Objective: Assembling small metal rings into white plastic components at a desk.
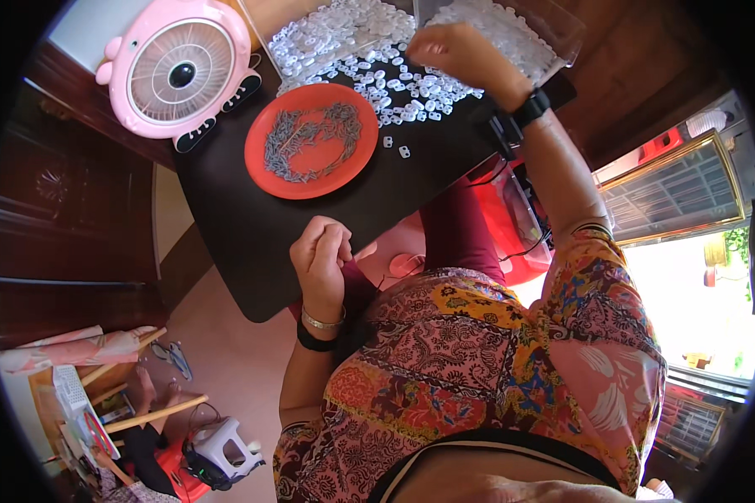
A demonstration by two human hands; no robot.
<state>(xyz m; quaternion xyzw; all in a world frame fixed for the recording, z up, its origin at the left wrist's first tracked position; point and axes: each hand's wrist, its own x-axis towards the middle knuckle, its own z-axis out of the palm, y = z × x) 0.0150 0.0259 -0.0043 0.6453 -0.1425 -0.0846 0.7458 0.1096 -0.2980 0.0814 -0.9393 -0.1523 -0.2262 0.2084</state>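
Note:
My left hand (320, 253) is curled closed at the near edge of the black table (226, 230); whatever is inside its fingers is hidden. My right hand (461, 57) reaches to the far side, over small white oval plastic pieces (415, 109) with two holes each. Its fingers are curled in, and I cannot make out what they hold. Between the hands and to the left lies a round orange-red plate (257, 168), with many thin grey screw-like pieces (289, 138) spread in a ring on it. Two white pieces lie apart, right of the plate.
Two clear bins heaped with white pieces, a left one (256, 25) and a right one (575, 42), stand at the far edge. A pink fan (235, 29) stands at the far left. At lower left, another person's legs (147, 394) show near a red stool (176, 469).

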